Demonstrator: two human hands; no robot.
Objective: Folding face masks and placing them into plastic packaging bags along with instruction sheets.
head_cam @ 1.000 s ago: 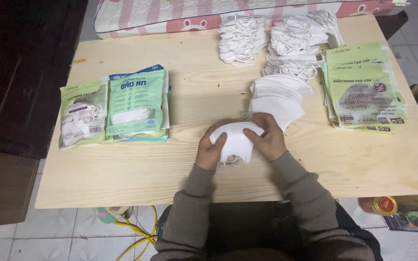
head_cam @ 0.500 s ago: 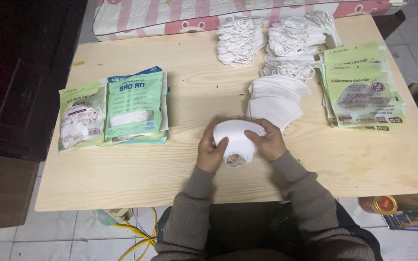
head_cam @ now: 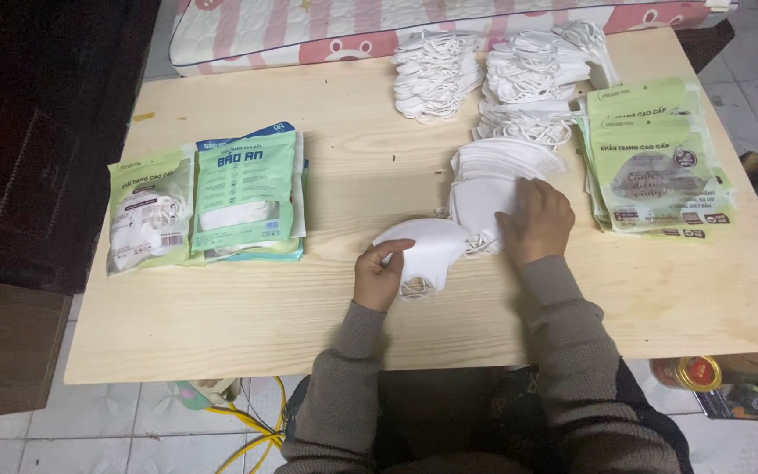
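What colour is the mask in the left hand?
White, plain, with no print. The mask held by the left hand shows best in the head view.

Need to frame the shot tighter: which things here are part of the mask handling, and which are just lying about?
In hand:
left hand holding white mask
right hand on mask stack
green packets
filled packets

Lying about:
tin can
yellow cable
striped mattress

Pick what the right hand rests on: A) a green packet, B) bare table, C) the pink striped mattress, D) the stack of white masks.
D: the right hand lies flat on the stack of white masks, while the left hand holds a single white mask.
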